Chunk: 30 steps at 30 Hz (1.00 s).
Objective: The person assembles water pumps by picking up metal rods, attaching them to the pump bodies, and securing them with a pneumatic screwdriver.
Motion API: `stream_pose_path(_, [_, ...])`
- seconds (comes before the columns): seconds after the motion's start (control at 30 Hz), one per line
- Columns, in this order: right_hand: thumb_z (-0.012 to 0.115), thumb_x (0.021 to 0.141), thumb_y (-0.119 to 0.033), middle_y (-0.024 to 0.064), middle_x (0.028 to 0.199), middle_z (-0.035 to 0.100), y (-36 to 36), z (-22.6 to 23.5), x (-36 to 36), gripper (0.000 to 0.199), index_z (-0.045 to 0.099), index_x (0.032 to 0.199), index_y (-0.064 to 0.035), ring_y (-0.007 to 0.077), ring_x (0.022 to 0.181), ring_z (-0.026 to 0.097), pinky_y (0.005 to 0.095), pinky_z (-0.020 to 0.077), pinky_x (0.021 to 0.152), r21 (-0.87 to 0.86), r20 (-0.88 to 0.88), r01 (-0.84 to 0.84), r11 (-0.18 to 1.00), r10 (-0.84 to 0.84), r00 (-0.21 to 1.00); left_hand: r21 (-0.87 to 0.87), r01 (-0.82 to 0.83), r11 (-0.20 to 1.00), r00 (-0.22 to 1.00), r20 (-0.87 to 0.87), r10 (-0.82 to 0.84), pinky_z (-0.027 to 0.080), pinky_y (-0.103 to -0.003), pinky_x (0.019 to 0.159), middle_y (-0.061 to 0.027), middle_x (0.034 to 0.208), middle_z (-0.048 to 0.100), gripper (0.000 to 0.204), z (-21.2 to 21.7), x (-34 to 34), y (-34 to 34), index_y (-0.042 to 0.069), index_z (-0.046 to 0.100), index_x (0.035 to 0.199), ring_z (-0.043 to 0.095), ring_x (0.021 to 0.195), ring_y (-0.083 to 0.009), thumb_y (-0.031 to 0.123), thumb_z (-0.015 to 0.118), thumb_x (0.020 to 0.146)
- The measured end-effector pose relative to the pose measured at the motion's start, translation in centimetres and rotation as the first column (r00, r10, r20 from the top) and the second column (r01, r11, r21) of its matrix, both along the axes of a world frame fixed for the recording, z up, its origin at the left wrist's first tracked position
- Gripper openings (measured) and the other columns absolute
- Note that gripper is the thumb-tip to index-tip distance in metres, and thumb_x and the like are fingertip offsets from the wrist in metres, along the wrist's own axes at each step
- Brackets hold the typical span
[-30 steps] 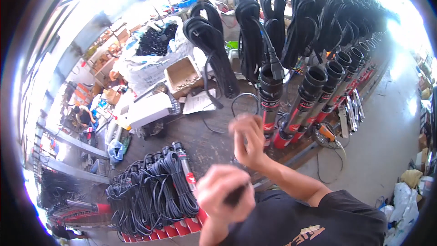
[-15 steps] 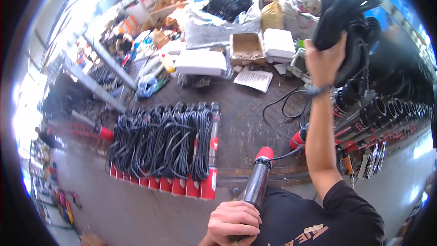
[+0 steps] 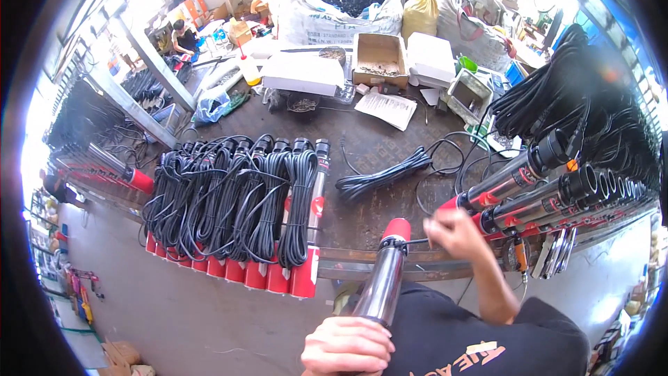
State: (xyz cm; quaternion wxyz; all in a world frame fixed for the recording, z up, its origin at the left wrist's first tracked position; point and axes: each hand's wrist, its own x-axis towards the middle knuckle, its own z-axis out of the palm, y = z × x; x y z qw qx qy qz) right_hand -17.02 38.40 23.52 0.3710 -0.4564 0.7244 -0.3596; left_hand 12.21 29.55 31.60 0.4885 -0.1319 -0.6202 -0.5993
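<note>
My left hand (image 3: 348,345) is wrapped round the lower end of a shiny steel cylinder (image 3: 380,282) with a red cap, tilted at the table's front edge. A black cable (image 3: 415,241) leaves the cylinder just below the cap. My right hand (image 3: 459,235) is at this cable, right of the cap; its fingers are smeared by motion, so their grip is unclear. Behind the cap, a tied bundle of black cable (image 3: 384,173) lies on the dark tabletop (image 3: 358,219), with loose loops to its right.
A row of similar cylinders with coiled cables (image 3: 233,202) covers the table's left. More steel cylinders (image 3: 511,179) and a heap of black cable bundles (image 3: 550,97) occupy the right. Farther back are an open carton (image 3: 379,78), papers (image 3: 387,109) and a big white sack (image 3: 292,21).
My right hand has come down from the upper right, where it held up a black cable bundle. A bundle now lies on the table. My left hand still holds the cylinder.
</note>
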Motion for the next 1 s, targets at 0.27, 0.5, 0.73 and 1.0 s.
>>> stream_pose_path(0.27, [0.065, 0.089, -0.007, 0.0091, 0.123, 0.063, -5.2, -3.1, 0.5, 0.033, 0.059, 0.121, 0.001, 0.017, 0.113, 0.059, 0.0329, 0.0471, 0.1, -0.325, 0.569, 0.615, 0.718, -0.371, 0.734, -0.032, 0.087, 0.996, 0.996, -0.025, -0.087, 0.059, -0.044, 0.066, -0.0189, 0.073, 0.068, 0.022, -1.0, 0.2, -2.7, -0.008, 0.067, 0.086, 0.071, 0.065, -0.0331, 0.006, 0.066, 0.069])
stream_pose_path(0.5, [0.057, 0.076, -0.005, 0.0253, 0.106, 0.065, -25.0, -5.7, -2.6, 0.03, 0.062, 0.103, 0.0047, 0.0422, 0.1, 0.062, 0.0501, 0.0513, 0.091, -0.246, -0.497, 0.041, 0.968, -0.162, 0.852, 0.058, -0.007, 0.998, 1.0, 0.023, 0.006, 0.057, -0.042, 0.064, -0.0177, 0.073, 0.068, 0.021, -1.3, -0.1, -3.0, -0.004, 0.063, 0.089, 0.07, 0.063, -0.0316, 0.016, 0.066, 0.087])
stream_pose_path(0.73, [0.074, 0.076, -0.062, 0.0137, 0.119, 0.06, -16.4, -23.9, -12.2, 0.069, 0.066, 0.114, -0.0054, 0.0317, 0.118, 0.053, 0.0462, 0.0365, 0.108, 0.081, -0.832, -0.131, 0.988, 0.14, 0.537, 0.141, 0.039, 0.989, 0.999, 0.005, -0.04, 0.058, -0.043, 0.064, -0.0156, 0.071, 0.069, 0.021, -2.8, 1.7, -5.5, -0.002, 0.064, 0.087, 0.071, 0.061, -0.0307, 0.019, 0.066, 0.089])
stream_pose_path(1.0, [0.081, 0.076, -0.037, 0.0095, 0.113, 0.062, -11.1, -22.6, -9.2, 0.048, 0.065, 0.114, -0.0116, 0.0279, 0.114, 0.057, 0.0479, 0.0405, 0.1, 0.252, -0.765, -0.072, 0.965, 0.244, 0.596, 0.126, 0.163, 0.978, 0.986, 0.004, -0.165, 0.059, -0.043, 0.066, -0.0146, 0.071, 0.069, 0.022, -2.7, 1.4, -9.3, 0.0, 0.063, 0.083, 0.071, 0.063, -0.0298, 0.021, 0.066, 0.09])
